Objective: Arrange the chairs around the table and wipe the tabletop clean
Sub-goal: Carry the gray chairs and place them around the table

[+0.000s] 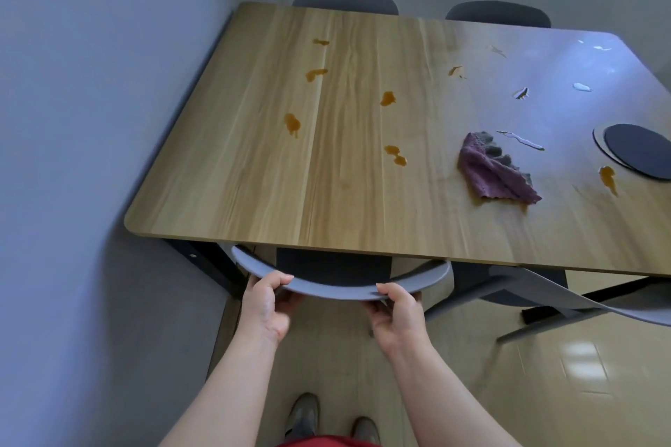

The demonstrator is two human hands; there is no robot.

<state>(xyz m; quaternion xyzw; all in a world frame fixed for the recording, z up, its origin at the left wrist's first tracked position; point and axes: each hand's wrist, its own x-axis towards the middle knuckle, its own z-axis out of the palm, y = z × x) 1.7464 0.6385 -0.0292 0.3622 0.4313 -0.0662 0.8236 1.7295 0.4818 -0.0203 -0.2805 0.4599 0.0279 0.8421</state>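
My left hand point(267, 301) and right hand point(397, 312) grip the backrest of the near chair point(326, 288), its seat tucked under the table point(236, 192); the next chair point(581, 298) stands askew. Farther on, the cloth point(493, 170) lies loose among orange spills point(292, 123); wiping is not yet begun, I judge.

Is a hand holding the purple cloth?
No, the purple cloth lies on the tabletop; left hand and right hand hold the chair back.

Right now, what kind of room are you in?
Probably a dining or meeting room: a wooden table with orange spills, a grey chair at its near edge, and more chairs opposite.
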